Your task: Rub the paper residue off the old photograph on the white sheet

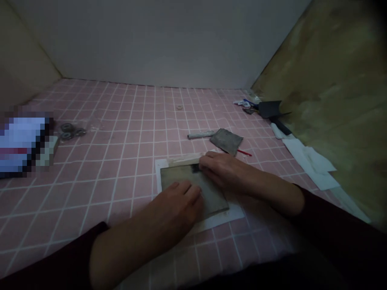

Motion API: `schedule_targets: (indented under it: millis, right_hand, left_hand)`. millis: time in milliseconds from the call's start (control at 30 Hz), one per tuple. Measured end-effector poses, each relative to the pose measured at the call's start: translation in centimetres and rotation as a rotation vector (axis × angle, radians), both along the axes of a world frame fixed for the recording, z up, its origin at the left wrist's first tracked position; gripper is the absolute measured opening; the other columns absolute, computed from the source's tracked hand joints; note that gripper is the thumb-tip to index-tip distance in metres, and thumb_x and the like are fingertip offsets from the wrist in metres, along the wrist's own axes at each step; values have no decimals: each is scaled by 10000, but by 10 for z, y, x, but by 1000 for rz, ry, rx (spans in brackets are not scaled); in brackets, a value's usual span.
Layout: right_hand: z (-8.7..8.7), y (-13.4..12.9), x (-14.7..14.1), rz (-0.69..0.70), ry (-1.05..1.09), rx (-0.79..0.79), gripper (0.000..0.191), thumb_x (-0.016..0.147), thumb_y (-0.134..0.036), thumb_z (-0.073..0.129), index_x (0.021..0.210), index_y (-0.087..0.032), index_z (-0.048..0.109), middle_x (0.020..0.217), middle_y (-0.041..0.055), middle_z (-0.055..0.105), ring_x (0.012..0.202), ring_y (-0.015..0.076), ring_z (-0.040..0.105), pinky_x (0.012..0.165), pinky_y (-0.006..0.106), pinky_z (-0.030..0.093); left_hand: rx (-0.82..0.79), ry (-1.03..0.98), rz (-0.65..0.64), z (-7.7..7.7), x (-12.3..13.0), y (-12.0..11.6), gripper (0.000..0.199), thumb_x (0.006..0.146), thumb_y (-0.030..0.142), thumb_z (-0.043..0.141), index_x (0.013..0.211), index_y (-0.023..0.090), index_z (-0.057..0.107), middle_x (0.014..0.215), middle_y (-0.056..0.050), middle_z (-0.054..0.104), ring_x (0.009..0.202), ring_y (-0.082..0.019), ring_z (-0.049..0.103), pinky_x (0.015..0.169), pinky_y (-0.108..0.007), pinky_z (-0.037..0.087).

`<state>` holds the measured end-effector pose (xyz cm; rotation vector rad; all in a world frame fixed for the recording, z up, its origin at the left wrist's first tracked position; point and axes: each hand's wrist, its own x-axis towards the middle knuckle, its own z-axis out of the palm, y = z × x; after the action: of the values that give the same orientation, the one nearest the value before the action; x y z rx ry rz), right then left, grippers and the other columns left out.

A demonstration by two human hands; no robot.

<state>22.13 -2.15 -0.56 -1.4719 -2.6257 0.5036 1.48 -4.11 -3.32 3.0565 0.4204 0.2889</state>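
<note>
A flat grey-beige square slab (178,177) lies on a white sheet (234,216), with a pale strip (184,160) along its far edge. My left hand (181,207) rests over the slab's near left part, its fingers curled down; whatever may be under them is hidden. At the far edge, my right hand (225,171) has its fingers pressed together beside a dark patch (196,168) on the slab. What that hand pinches, if anything, does not show. Just beyond it are a grey square piece (226,141), a grey tube (200,135) and a thin red stick (244,153).
Pink checked cloth (121,121) covers the surface. At left are a pixelated screen (21,141) and round grey parts (68,131) in clear plastic. A small ring (179,107) lies farther back. Along the right wall are a black scoop (270,109) and white paper pieces (308,161).
</note>
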Motion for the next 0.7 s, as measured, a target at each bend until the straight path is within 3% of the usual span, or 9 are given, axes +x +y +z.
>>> schedule_targets:
  millis: [167,367,567,700]
  right_hand:
    - [-5,3,-13,61,108,44,98,893,-104,431,854,-177,484,854,41,543,715,149,464,638,271,342]
    - [-3,-1,7,2,38,44,137,893,-93,421,798,-179,469,802,36,526,725,157,472,674,288,349]
    - [-7,0,-11,102,117,26,102,868,-73,457,856,-167,493,874,37,528,693,130,458,632,260,342]
    - [1,-1,0,3,2,-8,132,892,-70,434,835,-159,514,854,48,533,710,135,477,649,264,341]
  left_hand:
    - [-3,-6,20,-1,0,0,202,933,108,396,1022,114,578,944,-83,549,800,-207,456,728,-398,510]
    - [-32,8,1,0,-1,-1,183,938,115,411,1001,117,583,941,-81,550,789,-205,462,703,-378,516]
    - [-9,-26,20,-1,-1,-1,214,924,89,395,1028,101,582,958,-93,553,807,-213,466,728,-391,514]
    - [-15,-4,-2,-2,-1,0,224,951,114,378,1035,105,585,978,-101,559,796,-206,470,717,-386,507]
